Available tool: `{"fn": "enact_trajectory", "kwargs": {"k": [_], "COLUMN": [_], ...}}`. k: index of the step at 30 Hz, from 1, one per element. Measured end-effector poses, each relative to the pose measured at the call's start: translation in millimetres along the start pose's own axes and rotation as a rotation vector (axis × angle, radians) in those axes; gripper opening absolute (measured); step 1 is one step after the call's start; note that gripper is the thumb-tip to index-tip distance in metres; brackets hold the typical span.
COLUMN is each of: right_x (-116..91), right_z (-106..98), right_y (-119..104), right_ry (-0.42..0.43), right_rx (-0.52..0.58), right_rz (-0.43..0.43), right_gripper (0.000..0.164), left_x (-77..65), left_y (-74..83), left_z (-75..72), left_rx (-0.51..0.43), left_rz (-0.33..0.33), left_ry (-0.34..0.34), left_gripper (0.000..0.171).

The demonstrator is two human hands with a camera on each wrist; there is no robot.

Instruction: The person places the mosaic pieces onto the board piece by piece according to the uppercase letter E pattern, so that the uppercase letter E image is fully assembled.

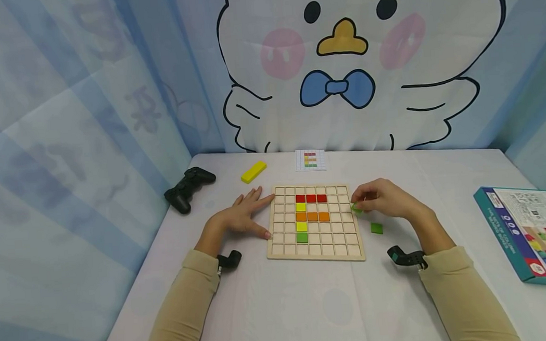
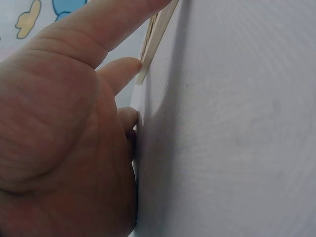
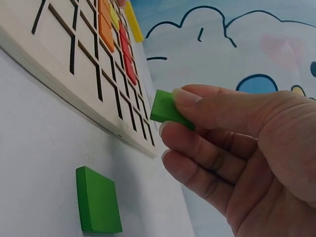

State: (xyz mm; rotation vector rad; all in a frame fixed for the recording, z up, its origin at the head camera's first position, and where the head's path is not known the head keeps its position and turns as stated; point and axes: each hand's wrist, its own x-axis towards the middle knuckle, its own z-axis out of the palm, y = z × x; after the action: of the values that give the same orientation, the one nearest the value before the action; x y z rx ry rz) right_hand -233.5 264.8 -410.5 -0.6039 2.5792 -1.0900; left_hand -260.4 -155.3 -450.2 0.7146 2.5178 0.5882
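Note:
My right hand pinches a green square tile between thumb and fingers, beside the right edge of the wooden grid board. A second green tile lies on the table below that hand. At the board's left edge rests my left hand, its fingers spread, with thumb and a fingertip right at the frame. In the grid sit a row of red tiles, a yellow tile, a row of orange tiles, another yellow tile and a green tile below it.
Behind the board lies a card printed with a coloured grid pattern. A yellow bar and a black game controller are at the back left. A teal-edged box lies at the right on the white table.

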Motion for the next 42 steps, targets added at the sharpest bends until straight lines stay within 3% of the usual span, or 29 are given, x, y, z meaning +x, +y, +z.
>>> {"fn": "enact_trajectory", "kwargs": {"k": [15,23,30,42], "right_x": [3.3,10.4,13.4,18.3], "right_z": [10.3,28.6,38.3,54.2], "right_y": [-15.6,-28.4,-36.0,-45.0], "right_ry": [0.044,0.071,0.081,-0.016], "right_rx": [0.105,0.039,0.044,0.066], "right_rz": [-0.094,-0.147,-0.208,-0.222], "right_gripper": [0.027,0.024,0.024,0.02], "left_x": [0.9,0.3,-0.1,-0.1], "left_y": [-1.0,-0.2,0.1,0.0], "left_z": [0.9,0.7,-0.4,-0.7], "left_rx": [0.0,-0.004,-0.005,-0.004], "left_rz": [0.001,0.004,0.005,0.003], "left_ry": [0.001,0.0,0.001,0.003], "left_gripper": [0.115,0.115,0.115,0.116]}}
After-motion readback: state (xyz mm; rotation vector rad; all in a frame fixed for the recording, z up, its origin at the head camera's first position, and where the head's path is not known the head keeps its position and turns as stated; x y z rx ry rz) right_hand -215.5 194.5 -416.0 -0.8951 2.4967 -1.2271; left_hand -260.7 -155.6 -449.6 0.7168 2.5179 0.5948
